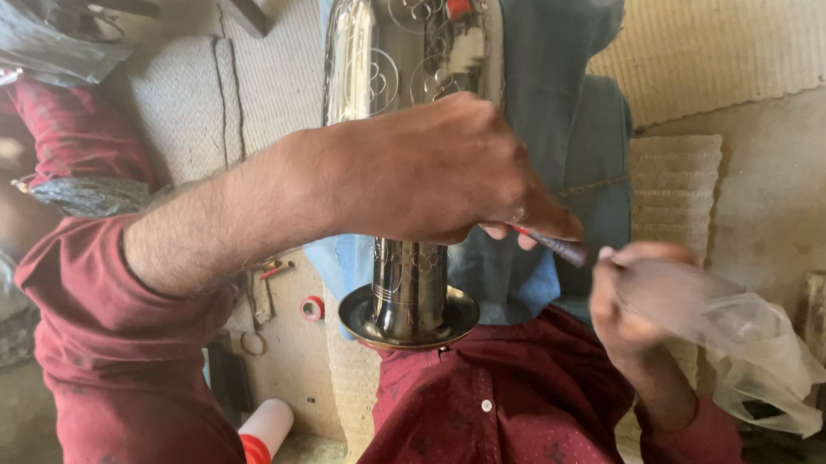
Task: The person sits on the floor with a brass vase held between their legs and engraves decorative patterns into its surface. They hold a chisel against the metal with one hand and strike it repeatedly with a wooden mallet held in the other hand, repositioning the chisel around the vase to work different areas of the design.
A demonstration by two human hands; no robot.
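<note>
Woven matting and pale cloth cover the floor (pixel 696 40) of a cramped workspace, with a blue cloth (pixel 579 128) spread under the work. Lying across that cloth toward the person's lap is a polished metal vessel (pixel 412 62) with engraved patterns, its narrow neck ending in a flared rim (pixel 408 318) just above the dark red shirt (pixel 516 416). The left hand (pixel 435 172) reaches across the vessel's neck, its fingers pressed together and pinching a thin dark tool with a red band (pixel 556 244). Just beside the tool's tip, the right hand (pixel 631 300) has its fingers closed around a crumpled clear plastic bag (pixel 755 349). Near the floor's lower left lies a white and red cylinder (pixel 264 436), and a small red ring (pixel 312 308) sits nearby.
</note>
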